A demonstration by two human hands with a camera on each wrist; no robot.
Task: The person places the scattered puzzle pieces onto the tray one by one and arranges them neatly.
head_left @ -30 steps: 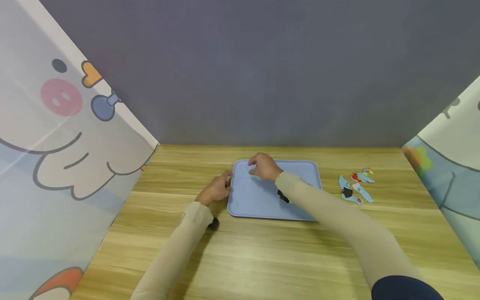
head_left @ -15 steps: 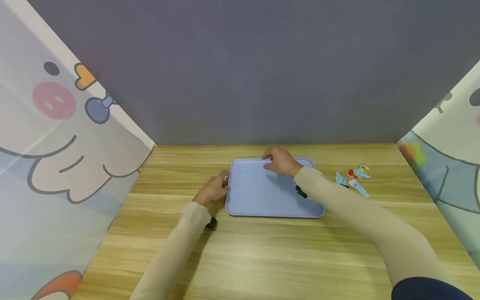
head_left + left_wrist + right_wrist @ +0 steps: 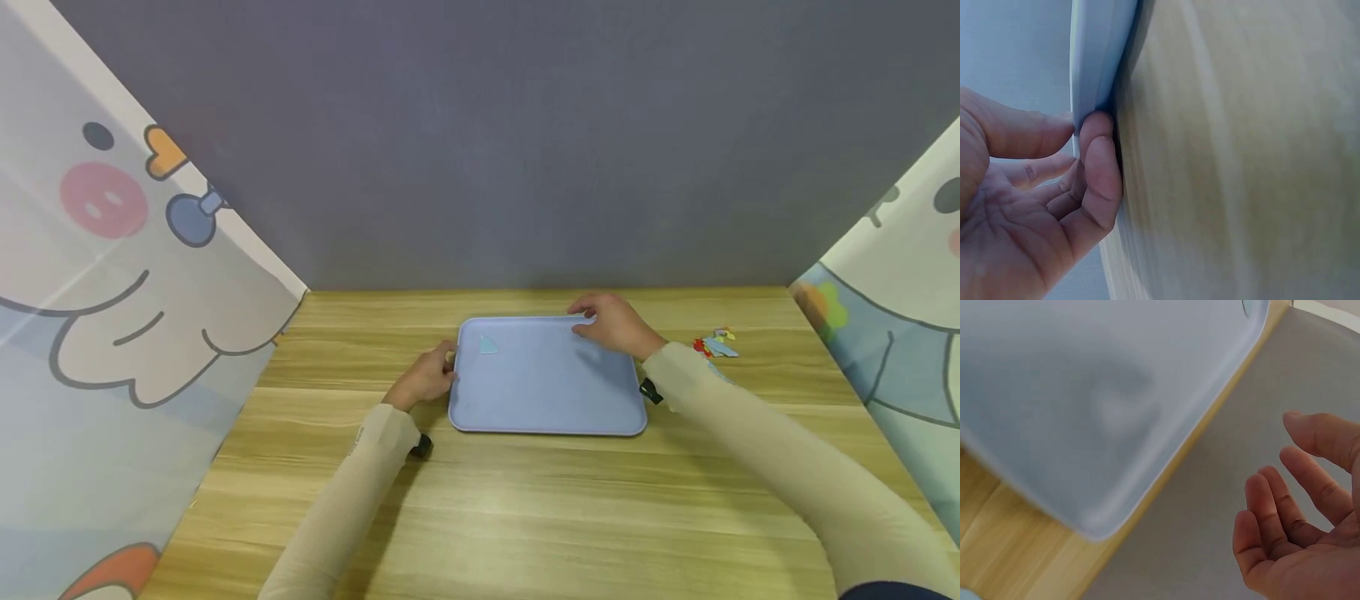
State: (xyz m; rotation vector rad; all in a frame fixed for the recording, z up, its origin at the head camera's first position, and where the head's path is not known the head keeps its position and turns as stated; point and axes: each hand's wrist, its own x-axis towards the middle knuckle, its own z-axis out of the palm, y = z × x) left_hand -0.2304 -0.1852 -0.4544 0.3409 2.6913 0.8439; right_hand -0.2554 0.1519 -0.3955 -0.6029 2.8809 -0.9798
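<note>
A pale blue rectangular tray (image 3: 547,392) lies on the wooden table. Near its back left corner sits a small light blue flat piece (image 3: 488,344), roughly triangular. My left hand (image 3: 426,377) holds the tray's left rim; in the left wrist view the thumb (image 3: 1035,132) is at the rim's top and curled fingers (image 3: 1102,175) press against its outer side. Over the tray's back right corner hovers my right hand (image 3: 615,323). The right wrist view shows its fingers (image 3: 1266,512) relaxed and apart from the thumb, with nothing between them.
Several cut pieces (image 3: 718,346) in light blue, red and yellow lie on the table to the right of the tray, partly hidden by the right sleeve (image 3: 750,425). A grey wall (image 3: 547,150) rises behind the table, with cartoon-printed panels (image 3: 112,317) at both sides.
My right hand has left the light blue piece at the tray's back left and moved rightward to the back right corner. The piece stays on the tray. My left hand keeps its place.
</note>
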